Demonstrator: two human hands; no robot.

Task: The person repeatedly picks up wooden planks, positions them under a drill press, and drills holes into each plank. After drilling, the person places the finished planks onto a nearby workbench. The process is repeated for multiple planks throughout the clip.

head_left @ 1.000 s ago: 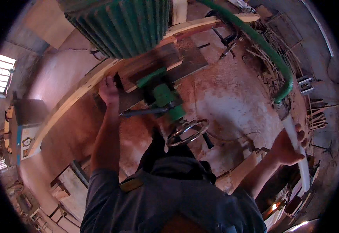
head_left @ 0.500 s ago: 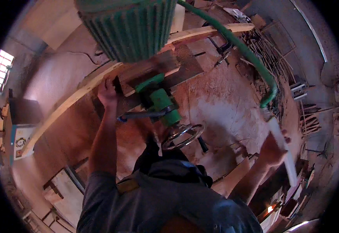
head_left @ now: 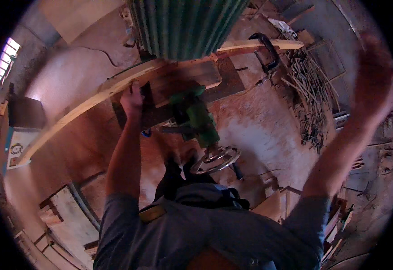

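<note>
A long pale wooden beam (head_left: 77, 110), curved by the lens, runs across the machine's bed. My left hand (head_left: 132, 100) grips its near edge, fingers curled against the wood, left of a wooden block (head_left: 185, 81). Above it hangs the ribbed green motor (head_left: 185, 27), hiding part of the beam. Nearer my body are a green clamp-like housing (head_left: 200, 121) and a shiny metal handwheel (head_left: 215, 160). My right hand (head_left: 375, 67) is raised at the far right, dark and smeared by motion. Its fingers and anything in them cannot be made out.
A black C-clamp (head_left: 270, 54) sits near the beam's right end. Thin wood offcuts (head_left: 309, 94) lie heaped at the right. A box-like cabinet (head_left: 23, 135) stands under the beam's left end. Boards (head_left: 70, 216) lie at lower left, and reddish sawdust covers the floor.
My right hand has swung up and outward from the lower right. The green lever with the pale handle it held is out of sight. My left hand stays at the beam; the view has shifted.
</note>
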